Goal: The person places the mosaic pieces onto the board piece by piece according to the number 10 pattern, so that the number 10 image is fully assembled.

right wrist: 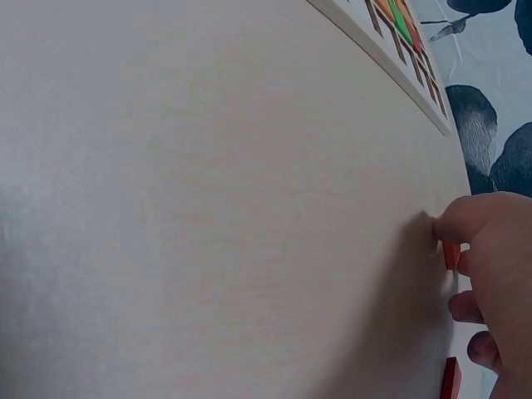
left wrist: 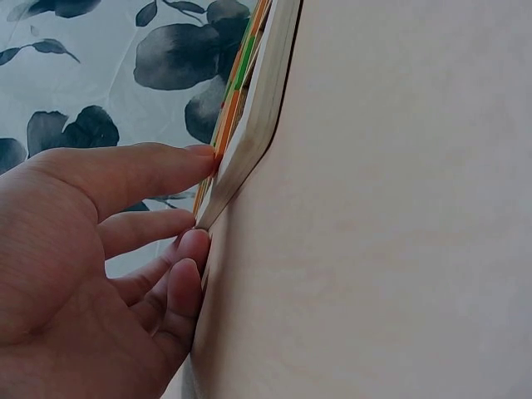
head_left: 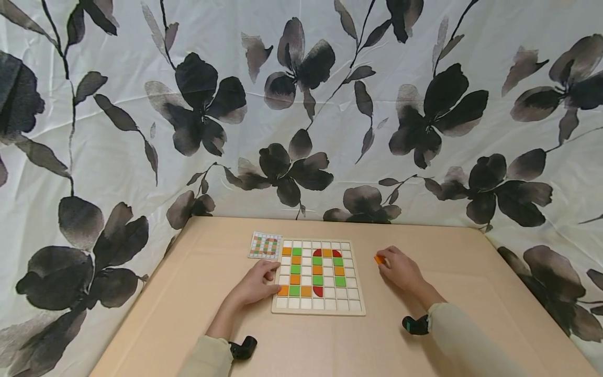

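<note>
A white grid board [head_left: 318, 313] with a pale frame lies on the table, several cells filled with orange, green and red tiles. My left hand [head_left: 254, 284] rests against its left edge. In the left wrist view, the thumb [left wrist: 158, 173] extends onto the board's rim, while the other fingers sit by the edge, some loosely bent. To the right of the board, my right hand [head_left: 400, 268] pinches a small orange tile [head_left: 379, 259] between thumb and fingers, close to the tabletop. Most of that tile is hidden by the fingers.
A small pattern card [head_left: 254, 253] with a coloured grid lies at the board's upper left corner. In the right wrist view, a red piece [right wrist: 450, 378] lies beyond the fingers. The wooden table [head_left: 311, 345] meets a flower-printed cloth [head_left: 348, 173] at the back and sides.
</note>
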The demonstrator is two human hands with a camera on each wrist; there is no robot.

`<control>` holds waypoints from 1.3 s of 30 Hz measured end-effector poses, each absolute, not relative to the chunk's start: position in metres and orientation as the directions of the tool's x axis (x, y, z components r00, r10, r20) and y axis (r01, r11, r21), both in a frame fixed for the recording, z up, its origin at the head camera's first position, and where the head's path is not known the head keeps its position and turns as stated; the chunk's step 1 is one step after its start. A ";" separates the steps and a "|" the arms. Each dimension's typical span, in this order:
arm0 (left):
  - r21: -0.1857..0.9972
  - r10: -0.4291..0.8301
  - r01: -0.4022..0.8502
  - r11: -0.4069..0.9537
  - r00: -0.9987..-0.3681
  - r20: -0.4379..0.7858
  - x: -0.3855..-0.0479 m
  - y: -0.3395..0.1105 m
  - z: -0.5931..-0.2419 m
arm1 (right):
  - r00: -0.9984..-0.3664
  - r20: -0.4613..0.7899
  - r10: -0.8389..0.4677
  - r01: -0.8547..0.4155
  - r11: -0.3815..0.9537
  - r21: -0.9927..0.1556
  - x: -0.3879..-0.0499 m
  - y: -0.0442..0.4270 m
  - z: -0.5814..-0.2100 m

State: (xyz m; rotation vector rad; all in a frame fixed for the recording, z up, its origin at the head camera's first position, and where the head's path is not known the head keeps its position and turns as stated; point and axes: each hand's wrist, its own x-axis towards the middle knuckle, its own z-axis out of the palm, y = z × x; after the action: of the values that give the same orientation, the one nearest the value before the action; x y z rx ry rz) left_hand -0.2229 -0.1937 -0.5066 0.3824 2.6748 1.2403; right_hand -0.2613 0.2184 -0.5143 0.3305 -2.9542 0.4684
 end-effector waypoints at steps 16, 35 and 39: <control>0.772 0.295 0.152 0.618 -0.954 -0.048 -0.221 -0.193 -0.505 | -0.960 0.136 -0.245 -0.278 0.894 -0.351 -0.252 0.207 -0.512; 0.774 0.299 0.160 0.613 -0.953 -0.040 -0.223 -0.193 -0.507 | -0.901 0.128 -0.415 -0.429 0.804 -0.411 -0.220 0.134 -0.504; 0.773 0.302 0.164 0.613 -0.953 -0.037 -0.223 -0.194 -0.507 | -0.874 0.145 -0.464 -0.483 0.793 -0.371 -0.215 0.122 -0.505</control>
State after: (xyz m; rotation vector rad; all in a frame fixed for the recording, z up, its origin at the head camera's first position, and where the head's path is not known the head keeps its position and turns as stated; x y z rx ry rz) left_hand -0.2231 -0.1935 -0.5071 0.3890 2.6713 1.2559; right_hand -0.2150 0.1223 -0.5048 0.7738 -2.9307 0.6263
